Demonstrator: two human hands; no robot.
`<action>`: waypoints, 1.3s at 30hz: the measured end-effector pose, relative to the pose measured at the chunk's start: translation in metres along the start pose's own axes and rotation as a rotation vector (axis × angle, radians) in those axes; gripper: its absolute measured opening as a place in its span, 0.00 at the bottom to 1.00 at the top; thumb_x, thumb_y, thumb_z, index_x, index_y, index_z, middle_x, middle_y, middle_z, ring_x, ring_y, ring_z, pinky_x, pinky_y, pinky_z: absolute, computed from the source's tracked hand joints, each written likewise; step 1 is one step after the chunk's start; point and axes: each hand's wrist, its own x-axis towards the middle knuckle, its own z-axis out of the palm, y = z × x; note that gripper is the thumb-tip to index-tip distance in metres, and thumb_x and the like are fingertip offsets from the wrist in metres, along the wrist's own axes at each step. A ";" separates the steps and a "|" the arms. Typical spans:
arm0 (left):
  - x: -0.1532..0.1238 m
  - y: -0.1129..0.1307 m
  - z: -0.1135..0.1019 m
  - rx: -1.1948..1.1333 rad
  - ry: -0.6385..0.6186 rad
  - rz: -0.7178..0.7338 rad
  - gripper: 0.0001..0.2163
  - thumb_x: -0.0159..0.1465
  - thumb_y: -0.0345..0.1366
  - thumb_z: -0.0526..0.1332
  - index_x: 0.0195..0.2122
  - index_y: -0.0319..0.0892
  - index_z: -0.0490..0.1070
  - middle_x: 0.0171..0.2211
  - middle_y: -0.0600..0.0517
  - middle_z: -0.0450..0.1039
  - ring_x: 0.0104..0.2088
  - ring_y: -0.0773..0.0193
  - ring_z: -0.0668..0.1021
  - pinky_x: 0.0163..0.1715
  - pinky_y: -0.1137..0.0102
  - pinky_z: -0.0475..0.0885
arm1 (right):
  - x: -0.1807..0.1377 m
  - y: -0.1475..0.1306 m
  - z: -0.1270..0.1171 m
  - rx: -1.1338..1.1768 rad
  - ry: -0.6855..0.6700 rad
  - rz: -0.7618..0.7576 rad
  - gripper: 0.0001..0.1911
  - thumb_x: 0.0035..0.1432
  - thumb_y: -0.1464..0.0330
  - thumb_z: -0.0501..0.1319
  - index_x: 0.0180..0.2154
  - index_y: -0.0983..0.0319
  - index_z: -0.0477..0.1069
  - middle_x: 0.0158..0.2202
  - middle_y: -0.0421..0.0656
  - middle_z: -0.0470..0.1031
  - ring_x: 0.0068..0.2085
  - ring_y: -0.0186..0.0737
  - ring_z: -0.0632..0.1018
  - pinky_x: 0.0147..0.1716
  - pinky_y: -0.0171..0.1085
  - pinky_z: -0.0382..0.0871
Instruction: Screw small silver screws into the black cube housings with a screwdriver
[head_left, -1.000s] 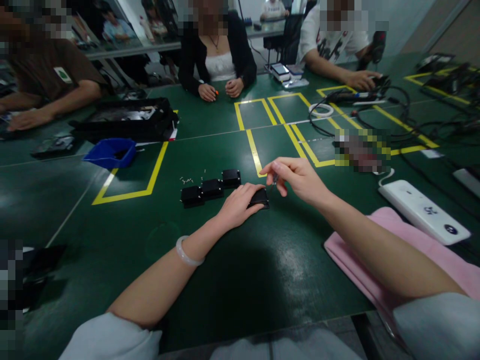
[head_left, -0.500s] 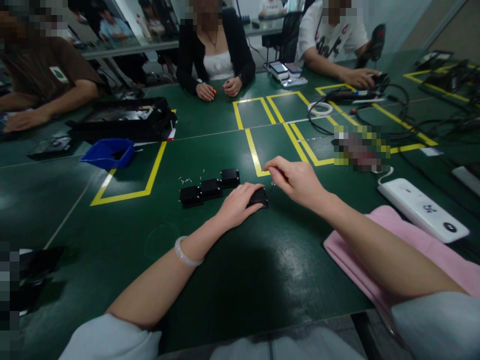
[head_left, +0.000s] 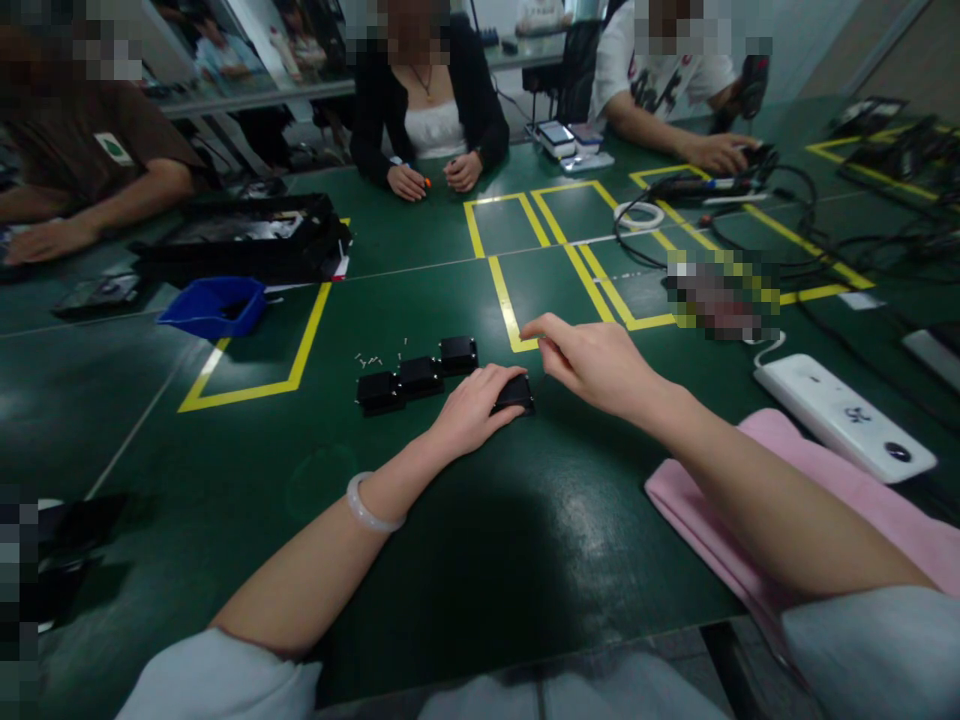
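My left hand (head_left: 475,408) is closed on a small black box (head_left: 514,393) that lies on the green table (head_left: 450,560), thumb along its near edge and fingers over its top. Just right of the box, my right hand (head_left: 589,362) hovers with its fingers curled and pinched. What it pinches, if anything, is too small to make out. Left of my left hand stand three similar black boxes, the nearest one (head_left: 458,354) beside my knuckles, then a middle one (head_left: 421,374) and a leftmost one (head_left: 378,390). Several tiny screws (head_left: 367,361) lie behind them.
A blue tray (head_left: 217,306) and a large black casing (head_left: 247,235) stand to the left. On the right are a pink cloth (head_left: 705,500) under my forearm, a white power bank-like device (head_left: 844,415) and tangled black cables (head_left: 810,230). Several people sit across the table.
My right hand has shifted slightly left, its fingertips a little nearer the box. A small shiny bit below its fingers no longer shows. My left hand stays on the box.
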 end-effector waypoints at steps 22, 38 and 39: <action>0.001 -0.001 0.001 0.000 0.004 0.004 0.21 0.68 0.40 0.60 0.60 0.42 0.63 0.51 0.43 0.71 0.50 0.50 0.73 0.51 0.56 0.71 | -0.002 -0.007 -0.009 0.000 -0.095 -0.012 0.14 0.70 0.68 0.49 0.49 0.63 0.70 0.33 0.45 0.82 0.32 0.42 0.80 0.28 0.36 0.52; 0.000 -0.002 0.001 0.008 0.000 -0.005 0.21 0.67 0.40 0.61 0.60 0.42 0.63 0.50 0.44 0.71 0.50 0.50 0.73 0.50 0.55 0.71 | -0.001 -0.010 -0.012 -0.066 -0.179 0.006 0.17 0.72 0.61 0.49 0.46 0.63 0.73 0.30 0.45 0.81 0.31 0.43 0.80 0.29 0.36 0.53; 0.000 -0.002 0.001 0.009 -0.001 -0.007 0.21 0.67 0.40 0.61 0.60 0.43 0.63 0.50 0.44 0.71 0.50 0.50 0.73 0.50 0.55 0.71 | -0.001 -0.010 -0.012 -0.065 -0.179 0.005 0.17 0.72 0.61 0.49 0.45 0.63 0.73 0.30 0.45 0.81 0.31 0.43 0.79 0.29 0.36 0.53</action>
